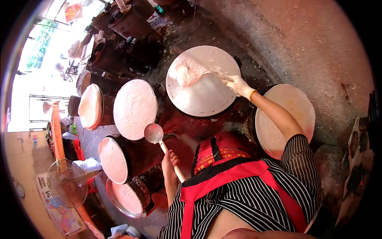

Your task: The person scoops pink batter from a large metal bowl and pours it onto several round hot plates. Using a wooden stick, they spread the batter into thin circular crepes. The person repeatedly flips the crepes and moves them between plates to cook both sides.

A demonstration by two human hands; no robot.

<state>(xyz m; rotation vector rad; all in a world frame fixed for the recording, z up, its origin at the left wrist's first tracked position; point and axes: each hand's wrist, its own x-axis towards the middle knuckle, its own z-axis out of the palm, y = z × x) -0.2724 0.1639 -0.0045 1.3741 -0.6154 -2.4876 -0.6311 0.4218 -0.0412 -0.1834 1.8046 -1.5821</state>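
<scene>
My left hand (170,162), bare, is closed around the pale handle of a metal ladle (153,133). The ladle's round bowl is up near the edge of a batter-covered round griddle (135,109). My right hand (237,86), in a white knit glove, is over the right side of the central metal griddle (203,97). It grips one end of what looks like a long flat scraper (200,62), blurred and lying slantwise across the plate. Pale wet batter (185,71) is bunched along the scraper; a thin layer covers the griddle's far part, and the near part is bare metal.
A griddle with a pale sheet (283,119) stands close under my right arm. At left are a stack of thin round sheets (90,107), another coated griddle (112,160) and a round pan with pale contents (128,199). A fan (68,183) stands lower left. Dark drum stoves (131,22) line the far side.
</scene>
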